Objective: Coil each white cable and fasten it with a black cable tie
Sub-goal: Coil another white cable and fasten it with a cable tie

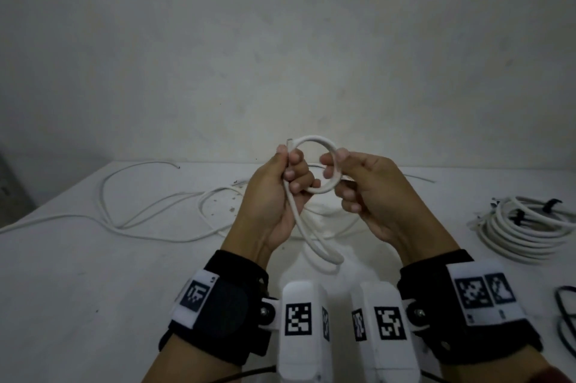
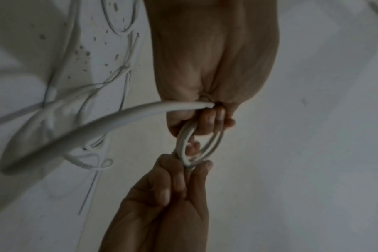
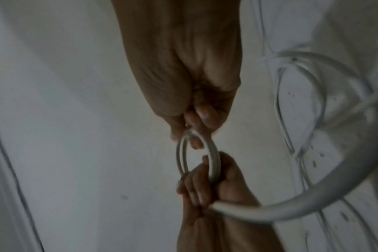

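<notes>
- While both our hands are raised above the white table (image 1: 93,273), a small loop of the white cable (image 1: 314,141) stands between them.
- Our left hand (image 1: 274,195) has its fingers curled around the loop's left side.
- Our right hand (image 1: 367,195) pinches the right side.
- Already tied coils (image 1: 526,226) lie far right.

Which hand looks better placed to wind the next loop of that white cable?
Probably the right hand. The left hand grips the loop where the cable's end sticks up and the slack hangs down, so it anchors; the right only pinches the loop's far side.
</notes>
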